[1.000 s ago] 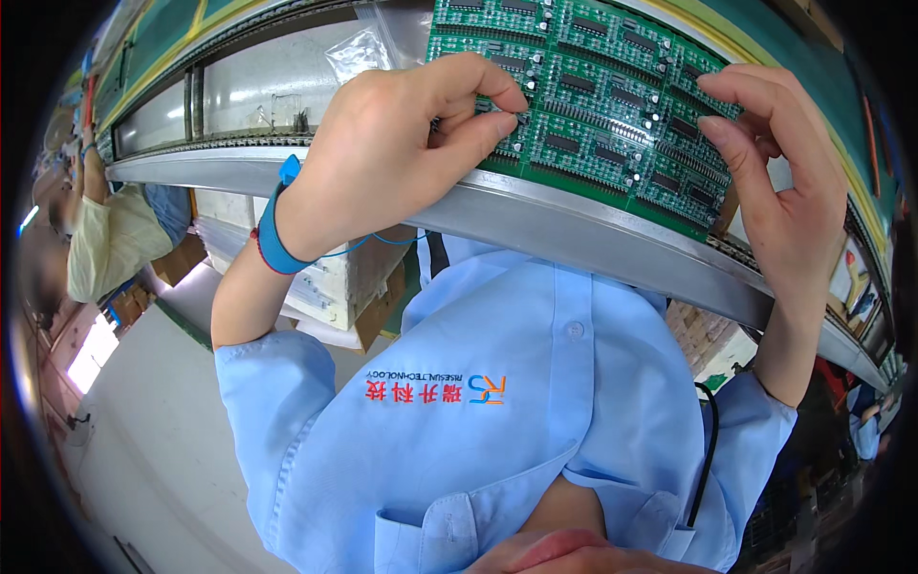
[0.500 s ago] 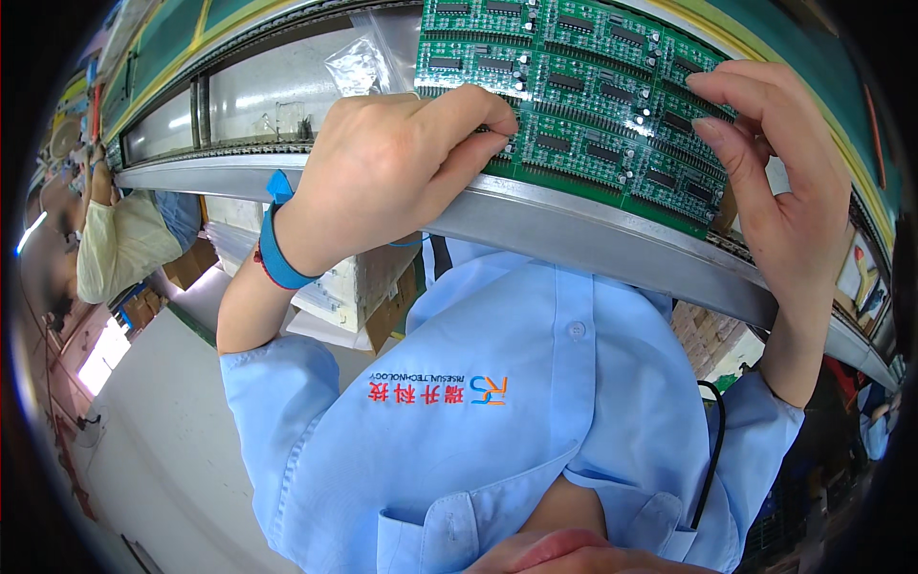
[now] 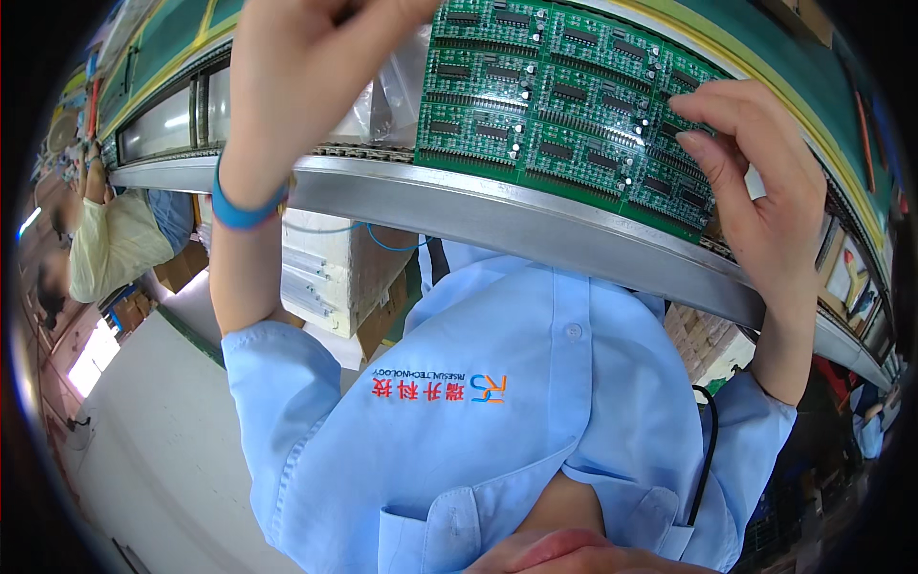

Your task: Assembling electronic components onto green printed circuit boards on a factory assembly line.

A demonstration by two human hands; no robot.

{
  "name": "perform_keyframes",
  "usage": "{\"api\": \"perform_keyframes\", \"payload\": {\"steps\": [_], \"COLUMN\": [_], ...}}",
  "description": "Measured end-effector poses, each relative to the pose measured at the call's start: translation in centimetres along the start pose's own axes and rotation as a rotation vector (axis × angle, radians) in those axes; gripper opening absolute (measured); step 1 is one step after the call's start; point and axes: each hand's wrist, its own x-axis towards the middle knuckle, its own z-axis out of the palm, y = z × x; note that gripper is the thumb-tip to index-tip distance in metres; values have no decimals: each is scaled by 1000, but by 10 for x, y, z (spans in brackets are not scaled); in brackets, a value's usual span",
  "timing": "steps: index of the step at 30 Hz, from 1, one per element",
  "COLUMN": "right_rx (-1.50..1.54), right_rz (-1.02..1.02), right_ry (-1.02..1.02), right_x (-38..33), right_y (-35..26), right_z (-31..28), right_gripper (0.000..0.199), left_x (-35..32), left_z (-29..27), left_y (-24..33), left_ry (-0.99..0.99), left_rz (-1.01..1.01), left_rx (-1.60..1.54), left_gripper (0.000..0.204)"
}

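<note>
A panel of green circuit boards, set with black chips, small round capacitors and rows of pins, lies across the metal rail at the top. My right hand is at its right end, thumb and forefinger apart near the board surface; I see nothing between them. Left of the panel, my left hand is raised and blurred by motion. Its fingertips run past the upper edge, so what they hold is hidden. On that wrist is a blue strap. Partly behind the left hand lies a clear plastic bag.
A grey metal rail with a chain track runs between my body and the panel. Below it stand a white box and a thin blue cord. At far left is another person in a yellow sleeve. Tools lie at far right.
My left hand has left the panel's left part and moved up and left, across the bag. My right hand has shifted slightly left, fingers still apart.
</note>
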Motion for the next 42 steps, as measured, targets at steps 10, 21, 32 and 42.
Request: {"api": "perform_keyframes", "payload": {"steps": [10,21,32,42], "right_rx": [-21,-182,-378,-396], "right_rz": [-489,-455,-387,-279], "right_ry": [-157,6,-41,14], "right_x": [-22,-28,-33,-52], "right_y": [-32,-38,-39,-30], "right_z": [43,62,58,46], "right_gripper": [18,26,26,26], "left_x": [43,30,32,50], "left_z": [18,20,25,14], "left_y": [-29,-31,-25,-33], "left_ry": [195,152,150,253], "left_rz": [-65,-2,-137,58], "left_rx": [-186,-182,-135,-25], "left_gripper": [21,19,19,19]}}
